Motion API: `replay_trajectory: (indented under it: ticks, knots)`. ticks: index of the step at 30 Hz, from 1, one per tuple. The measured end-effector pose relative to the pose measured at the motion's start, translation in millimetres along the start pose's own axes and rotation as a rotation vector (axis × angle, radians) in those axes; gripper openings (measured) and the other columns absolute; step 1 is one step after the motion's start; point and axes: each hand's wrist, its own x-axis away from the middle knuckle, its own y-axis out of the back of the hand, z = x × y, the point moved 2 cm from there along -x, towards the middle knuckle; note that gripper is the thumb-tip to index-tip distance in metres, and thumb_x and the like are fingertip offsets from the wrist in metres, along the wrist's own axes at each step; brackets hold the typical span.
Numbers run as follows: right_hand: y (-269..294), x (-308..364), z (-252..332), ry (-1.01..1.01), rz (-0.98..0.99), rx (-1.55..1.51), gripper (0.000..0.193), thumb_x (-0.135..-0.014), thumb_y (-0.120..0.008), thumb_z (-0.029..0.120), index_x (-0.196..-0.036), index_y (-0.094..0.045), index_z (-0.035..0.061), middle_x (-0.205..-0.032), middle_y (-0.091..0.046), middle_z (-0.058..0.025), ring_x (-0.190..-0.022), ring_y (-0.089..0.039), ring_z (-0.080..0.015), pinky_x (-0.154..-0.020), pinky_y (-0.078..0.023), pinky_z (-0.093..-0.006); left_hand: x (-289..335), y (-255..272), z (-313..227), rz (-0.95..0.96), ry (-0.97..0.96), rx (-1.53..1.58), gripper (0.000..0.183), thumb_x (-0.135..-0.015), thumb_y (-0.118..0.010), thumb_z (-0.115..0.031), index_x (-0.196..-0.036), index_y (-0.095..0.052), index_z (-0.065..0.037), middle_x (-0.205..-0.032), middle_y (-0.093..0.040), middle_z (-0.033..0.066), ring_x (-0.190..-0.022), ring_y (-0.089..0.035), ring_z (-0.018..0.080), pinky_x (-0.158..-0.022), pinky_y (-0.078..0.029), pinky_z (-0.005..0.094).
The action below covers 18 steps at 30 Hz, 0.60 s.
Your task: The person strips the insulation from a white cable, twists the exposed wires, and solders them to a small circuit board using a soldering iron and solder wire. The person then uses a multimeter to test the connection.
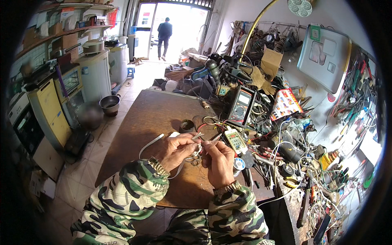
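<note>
A cluttered repair workshop is shown, with a brown wooden workbench (151,118) at the centre and an open doorway at twelve o'clock, where a person (164,34) is seen standing with the back turned. Old appliances are lined up along the wall at nine to ten o'clock, and a metal pot (110,104) is set on the tiled floor beside the bench. From one to four o'clock the bench is covered with tangled wires and tools; a dark multimeter (241,104) is propped there, and a smaller white meter (236,141) is laid just beside the hands.

Near the middle, the left hand (176,150) and the right hand (219,162) are brought together above the bench. A flat white cable (150,143) is pinched in the closed fingers of the left hand and trails off towards nine o'clock. The right fingers are closed on its stripped end, where thin wire tips are seen; whether a tool is also held cannot be told.
</note>
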Motion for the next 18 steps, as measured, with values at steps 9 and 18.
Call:
replay_trajectory:
  ticks: [9,18]
  knots:
    - [32.8,0.5,-16.0,0.018,-0.093,0.064,0.019,-0.096,-0.060,0.016,-0.098,-0.067,-0.0011,-0.072,-0.060,-0.0028,-0.058,-0.051,-0.0100,-0.052,-0.041,-0.0259,-1.5,-13.9,12.3,-0.048,0.075,0.118,0.032,-0.091,-0.065,-0.029,-0.100,-0.071,0.001,-0.098,-0.066,0.0043,-0.086,-0.059,0.0118,-0.078,-0.045,0.0258]
    - [128.7,145.5,112.9,0.151,0.146,0.753,0.021,-0.096,-0.061,0.016,-0.102,-0.063,-0.0036,-0.075,-0.057,-0.0057,-0.069,-0.051,-0.0121,-0.063,-0.046,-0.0310,0.3,49.2,74.1,-0.096,0.185,0.315,0.042,-0.098,-0.062,-0.023,-0.130,-0.046,-0.001,-0.131,-0.052,0.0134,-0.126,-0.055,0.0246,-0.102,-0.042,0.0340]
